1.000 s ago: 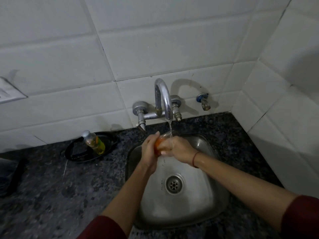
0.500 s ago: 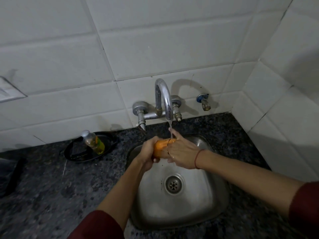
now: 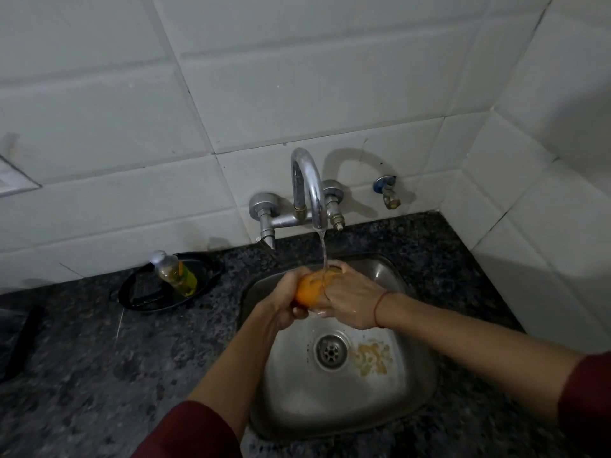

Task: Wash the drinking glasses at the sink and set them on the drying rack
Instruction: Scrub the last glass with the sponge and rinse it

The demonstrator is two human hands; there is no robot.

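Observation:
An orange-tinted drinking glass (image 3: 309, 289) is held on its side over the steel sink (image 3: 413, 391), right under the thin stream from the tap (image 3: 307, 186). My left hand (image 3: 281, 307) wraps around its base end from the left. Over the rim end, my right hand (image 3: 350, 300) covers the glass and the water lands on its fingers. Most of the glass is hidden between the two hands. No drying rack is in view.
A small soap bottle (image 3: 177, 272) lies in a black dish (image 3: 139, 295) on the dark granite counter left of the sink. Yellowish residue (image 3: 372, 357) sits beside the drain (image 3: 331, 352). A small valve (image 3: 386, 191) sticks out of the tiled wall, and a tiled side wall stands close on the right.
The glass has been turned under the stream and my right hand has shifted over its rim end. Yellowish residue has appeared on the sink floor right of the drain.

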